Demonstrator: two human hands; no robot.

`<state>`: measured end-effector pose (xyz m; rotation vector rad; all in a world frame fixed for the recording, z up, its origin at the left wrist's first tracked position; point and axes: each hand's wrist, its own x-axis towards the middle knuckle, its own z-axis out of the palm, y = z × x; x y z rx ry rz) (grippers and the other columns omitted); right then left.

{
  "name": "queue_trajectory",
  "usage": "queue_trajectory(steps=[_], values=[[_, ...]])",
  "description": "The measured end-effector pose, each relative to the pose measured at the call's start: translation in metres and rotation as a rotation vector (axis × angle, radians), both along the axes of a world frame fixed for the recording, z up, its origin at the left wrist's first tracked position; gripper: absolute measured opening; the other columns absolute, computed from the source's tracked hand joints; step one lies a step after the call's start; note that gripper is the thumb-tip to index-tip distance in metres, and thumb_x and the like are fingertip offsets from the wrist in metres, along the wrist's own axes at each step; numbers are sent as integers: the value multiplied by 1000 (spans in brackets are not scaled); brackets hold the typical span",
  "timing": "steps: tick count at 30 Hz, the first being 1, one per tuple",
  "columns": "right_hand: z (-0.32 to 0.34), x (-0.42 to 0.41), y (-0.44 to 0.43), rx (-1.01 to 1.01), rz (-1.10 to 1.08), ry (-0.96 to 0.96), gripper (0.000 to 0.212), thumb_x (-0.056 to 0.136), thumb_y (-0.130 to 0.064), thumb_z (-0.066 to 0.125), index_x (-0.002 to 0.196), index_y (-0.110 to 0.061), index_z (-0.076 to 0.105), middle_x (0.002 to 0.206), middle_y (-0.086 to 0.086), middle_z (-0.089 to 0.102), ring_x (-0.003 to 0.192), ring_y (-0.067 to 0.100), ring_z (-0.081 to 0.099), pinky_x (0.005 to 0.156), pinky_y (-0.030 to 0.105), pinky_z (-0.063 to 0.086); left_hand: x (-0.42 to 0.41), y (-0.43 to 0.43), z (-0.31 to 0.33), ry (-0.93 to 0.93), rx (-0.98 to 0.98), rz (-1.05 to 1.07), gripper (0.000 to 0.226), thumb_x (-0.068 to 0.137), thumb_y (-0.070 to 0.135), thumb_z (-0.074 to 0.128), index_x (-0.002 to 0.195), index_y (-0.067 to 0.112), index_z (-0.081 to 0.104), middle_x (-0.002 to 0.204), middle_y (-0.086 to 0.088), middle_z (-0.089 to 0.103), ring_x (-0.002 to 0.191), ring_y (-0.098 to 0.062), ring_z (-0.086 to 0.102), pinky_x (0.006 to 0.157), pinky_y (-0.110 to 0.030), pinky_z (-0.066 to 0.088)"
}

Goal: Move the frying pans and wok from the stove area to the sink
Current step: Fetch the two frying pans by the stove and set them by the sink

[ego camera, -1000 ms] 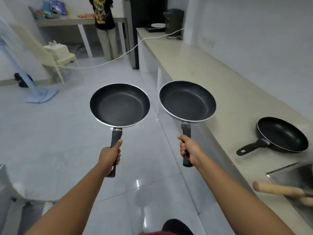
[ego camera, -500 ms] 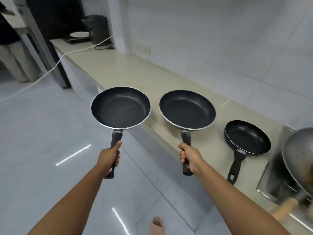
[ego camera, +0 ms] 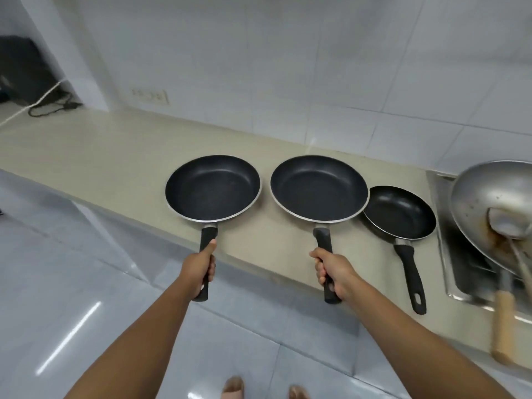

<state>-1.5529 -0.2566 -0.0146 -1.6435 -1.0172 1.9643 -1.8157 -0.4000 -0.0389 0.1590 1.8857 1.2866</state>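
Note:
My left hand [ego camera: 200,269] grips the black handle of a black frying pan [ego camera: 212,188], held level above the counter's front edge. My right hand [ego camera: 331,272] grips the handle of a second black frying pan [ego camera: 319,189], level beside the first. A third, smaller black pan [ego camera: 400,212] lies on the beige counter [ego camera: 115,156], its handle pointing toward me; the right-hand pan's rim overlaps it in view. To the right, a steel wok [ego camera: 489,197] with a wooden handle [ego camera: 502,323] leans in the sink [ego camera: 454,272], a metal ladle [ego camera: 506,226] inside it.
White tiled wall behind the counter carries a socket [ego camera: 149,95]. A black cable [ego camera: 54,106] and white cord lie at the counter's far left by a dark appliance [ego camera: 23,70]. Grey glossy floor tiles lie below; my feet [ego camera: 233,388] show at the bottom.
My view has swung right to face the counter squarely. Both pans, still held, are now over the counter, and the third pan and the wok sit closer in view.

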Motion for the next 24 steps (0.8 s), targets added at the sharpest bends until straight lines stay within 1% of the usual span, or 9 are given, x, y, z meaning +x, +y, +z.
queue_trajectory(steps=[3,6,15,21,24], values=[[-1,-18,-1,-2,-72,-4,35,89,-12,62,58,-15,45,36,-4,37,28,9,29,30,16,27,-32,18,-5,-6,-16,-73,52,87,50,66,56,14,45,42,1,42,34,-12,36,43,-25,32],[0,-35,-2,-1,-120,-22,36,88,-13,62,56,-15,45,36,-4,37,28,9,29,30,15,27,-55,33,-7,-13,-13,-135,51,89,48,65,58,13,46,41,3,42,34,-12,36,41,-24,32],[-3,-81,-7,-18,-234,-56,34,86,-14,63,56,-15,47,36,-4,38,27,10,30,30,15,29,-106,66,-6,-33,-2,-281,49,91,44,63,58,13,44,43,2,41,39,-14,34,43,-25,31],[-15,-103,-14,-41,-264,-54,35,86,-14,62,56,-16,46,37,-4,38,28,9,29,30,15,28,-128,74,-14,-30,-28,-335,50,90,48,63,59,13,46,43,2,43,38,-14,35,44,-26,32],[-19,-105,-14,-34,-259,-79,36,87,-17,63,54,-16,47,37,-4,39,28,10,31,29,15,28,-137,79,-14,-17,-46,-357,49,89,50,63,62,12,50,44,1,44,39,-15,36,45,-26,32]])
